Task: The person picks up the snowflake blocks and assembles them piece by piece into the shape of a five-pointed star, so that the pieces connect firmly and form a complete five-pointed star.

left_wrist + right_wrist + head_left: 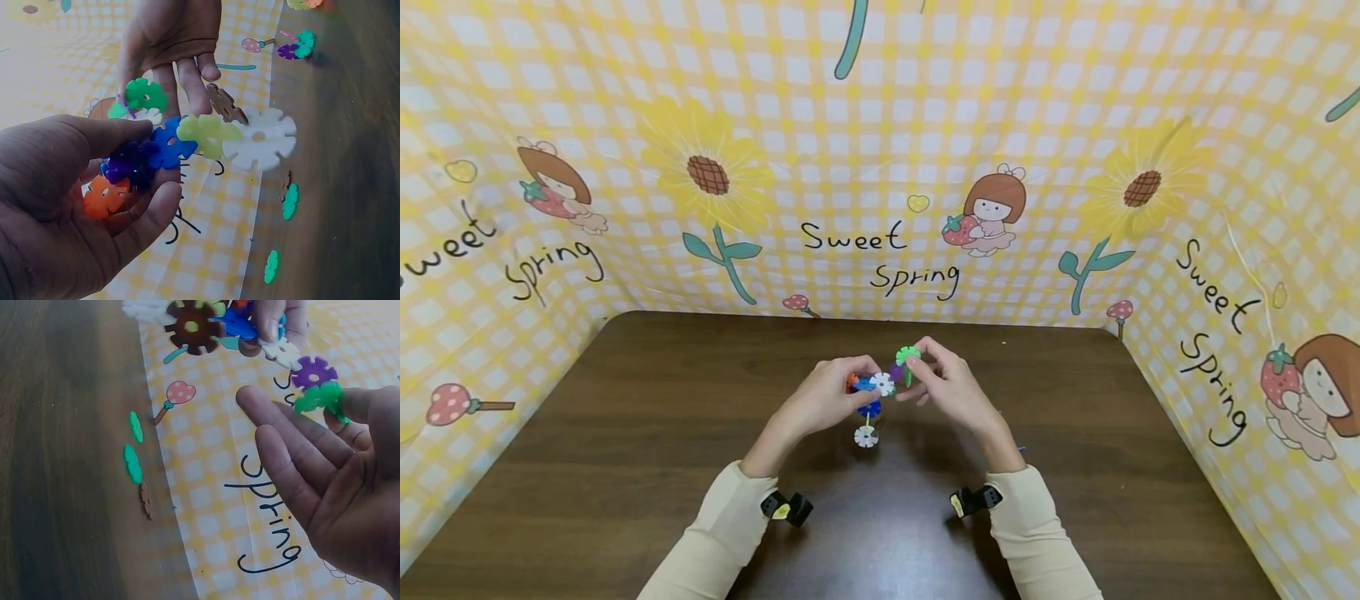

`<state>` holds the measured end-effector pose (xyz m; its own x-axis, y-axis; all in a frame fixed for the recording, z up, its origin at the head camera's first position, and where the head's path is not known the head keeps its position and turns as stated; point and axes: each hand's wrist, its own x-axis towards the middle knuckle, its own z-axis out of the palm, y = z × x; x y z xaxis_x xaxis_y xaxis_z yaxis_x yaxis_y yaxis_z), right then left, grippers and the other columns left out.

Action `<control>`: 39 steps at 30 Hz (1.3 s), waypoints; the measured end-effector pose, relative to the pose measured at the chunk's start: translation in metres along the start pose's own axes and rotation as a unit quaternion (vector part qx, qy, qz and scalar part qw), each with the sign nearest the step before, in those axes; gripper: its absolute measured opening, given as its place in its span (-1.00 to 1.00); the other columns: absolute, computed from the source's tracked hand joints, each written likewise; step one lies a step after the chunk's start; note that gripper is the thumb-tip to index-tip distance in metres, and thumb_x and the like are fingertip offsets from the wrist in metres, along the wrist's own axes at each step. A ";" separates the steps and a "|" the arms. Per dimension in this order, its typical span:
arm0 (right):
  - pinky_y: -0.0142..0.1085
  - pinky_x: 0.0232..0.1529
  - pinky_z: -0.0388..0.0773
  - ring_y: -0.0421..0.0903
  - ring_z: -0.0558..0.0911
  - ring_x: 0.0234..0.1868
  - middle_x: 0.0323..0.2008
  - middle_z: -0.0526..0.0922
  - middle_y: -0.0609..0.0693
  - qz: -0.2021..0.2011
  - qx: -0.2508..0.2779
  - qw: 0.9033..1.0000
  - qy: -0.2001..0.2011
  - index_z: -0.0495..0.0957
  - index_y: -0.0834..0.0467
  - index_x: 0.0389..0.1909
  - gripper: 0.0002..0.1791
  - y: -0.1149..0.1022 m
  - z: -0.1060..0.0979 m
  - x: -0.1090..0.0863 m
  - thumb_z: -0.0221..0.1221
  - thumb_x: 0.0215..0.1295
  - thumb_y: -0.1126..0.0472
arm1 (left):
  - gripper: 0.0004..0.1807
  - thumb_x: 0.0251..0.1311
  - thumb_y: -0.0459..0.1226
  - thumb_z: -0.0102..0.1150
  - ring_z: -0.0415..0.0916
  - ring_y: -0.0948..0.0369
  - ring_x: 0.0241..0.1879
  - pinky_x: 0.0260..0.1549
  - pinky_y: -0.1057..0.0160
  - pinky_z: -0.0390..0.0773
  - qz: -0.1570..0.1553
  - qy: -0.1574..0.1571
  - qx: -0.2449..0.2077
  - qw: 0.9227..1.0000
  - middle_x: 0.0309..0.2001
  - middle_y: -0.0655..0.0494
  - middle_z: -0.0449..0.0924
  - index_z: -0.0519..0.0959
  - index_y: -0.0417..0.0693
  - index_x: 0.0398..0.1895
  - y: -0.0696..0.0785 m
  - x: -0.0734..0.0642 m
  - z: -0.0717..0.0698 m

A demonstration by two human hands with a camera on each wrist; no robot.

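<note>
My left hand [827, 396] holds a joined cluster of notched plastic snowflake discs. Blue [172, 142], orange [106, 197] and dark purple pieces sit among its fingers. A pale yellow-green disc [209, 135], a brown disc [192, 326] and a large white disc [259, 139] stick out from the cluster; in the head view the white one [866, 437] hangs lowest. On the other side, a small white disc [281, 353] links to a purple disc [314, 373] and a green disc [320, 395]. My right hand [952, 389] pinches that green end between thumb and index finger, its other fingers extended.
Loose green discs [132, 464] and a brown disc [145, 501] lie on the dark wooden table [625, 467]. A teal disc [304, 45] with a purple one is farther along. Yellow checked cloth [842, 167] walls the table's back and sides.
</note>
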<state>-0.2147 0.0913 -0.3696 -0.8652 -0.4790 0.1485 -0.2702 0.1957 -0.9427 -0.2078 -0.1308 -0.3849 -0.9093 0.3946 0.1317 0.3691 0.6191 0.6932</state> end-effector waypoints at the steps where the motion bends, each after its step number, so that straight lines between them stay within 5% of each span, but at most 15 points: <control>1: 0.05 -0.27 0.65 0.14 0.77 -0.30 -0.28 0.73 0.23 -0.004 -0.009 1.000 0.000 0.44 0.30 -0.07 -0.81 0.000 -0.001 0.000 -0.05 0.59 0.24 | -0.91 0.30 -0.24 0.32 0.49 0.23 -0.43 -0.43 0.25 0.52 -0.003 0.000 0.001 1.000 -0.35 0.19 0.63 0.63 0.05 -0.17 0.000 0.000 0.000; 10: -0.04 -0.26 0.67 -0.13 0.68 -0.34 -0.29 0.72 0.20 -0.048 -0.036 0.998 0.019 0.60 0.33 -0.16 -0.83 0.001 -0.006 -0.002 0.09 0.50 0.30 | -0.91 0.31 -0.26 0.31 0.48 0.24 -0.47 -0.49 0.27 0.50 -0.004 -0.001 -0.009 1.000 -0.41 0.21 0.65 0.67 -0.03 -0.17 0.003 -0.001 0.000; 20: 0.08 -0.27 0.64 -0.11 0.67 -0.38 -0.26 0.74 0.25 -0.071 -0.009 0.996 0.053 0.60 0.33 -0.23 -0.87 -0.002 0.002 0.000 0.12 0.47 0.34 | -0.88 0.34 -0.29 0.27 0.54 0.18 -0.51 -0.54 0.26 0.55 -0.015 -0.024 -0.102 0.994 -0.40 0.09 0.64 0.68 -0.15 -0.16 0.004 -0.003 -0.006; 25: 0.09 -0.28 0.64 -0.18 0.65 -0.41 -0.26 0.74 0.25 -0.057 -0.007 0.997 0.052 0.59 0.36 -0.21 -0.85 0.010 0.003 0.007 0.12 0.47 0.33 | -0.90 0.32 -0.30 0.28 0.46 0.22 -0.57 -0.59 0.28 0.47 -0.018 -0.022 -0.099 0.995 -0.44 0.10 0.61 0.68 -0.15 -0.18 0.005 -0.003 -0.008; 30: -0.03 -0.34 0.66 -0.01 0.67 -0.39 -0.33 0.73 0.20 -0.039 -0.014 0.997 0.064 0.61 0.31 -0.18 -0.83 0.029 0.004 0.015 0.14 0.48 0.27 | -0.81 0.30 -0.25 0.31 0.51 0.21 -0.52 -0.53 0.26 0.51 -0.024 -0.034 -0.074 0.996 -0.38 0.09 0.61 0.62 -0.16 -0.11 0.004 0.000 -0.006; 36: -0.32 -0.45 0.54 0.21 0.59 -0.42 -0.45 0.60 0.23 -0.027 -0.042 0.996 0.072 0.64 0.23 -0.22 -0.75 0.044 0.010 0.019 0.12 0.51 0.13 | -0.36 0.29 -0.07 0.33 0.59 0.13 -0.56 -0.52 0.19 0.57 -0.049 -0.093 -0.082 0.991 -0.44 0.07 0.63 0.38 -0.25 0.29 0.000 0.001 -0.003; 39: -0.31 -0.49 0.53 0.23 0.61 -0.45 -0.44 0.59 0.27 -0.002 -0.040 0.995 0.086 0.65 0.19 -0.07 -0.73 0.053 0.017 0.022 0.03 0.57 0.14 | -0.35 0.32 0.00 0.27 0.54 0.18 -0.56 -0.50 0.21 0.51 -0.040 -0.083 -0.066 0.993 -0.46 0.09 0.61 0.40 -0.24 0.30 -0.003 0.002 -0.003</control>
<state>-0.2405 0.0768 -0.4214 -0.9220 -0.3268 0.2078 -0.3006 0.2655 -0.9161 -0.2114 -0.1337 -0.3848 -0.8865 0.4611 -0.0398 0.2573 0.5625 0.7857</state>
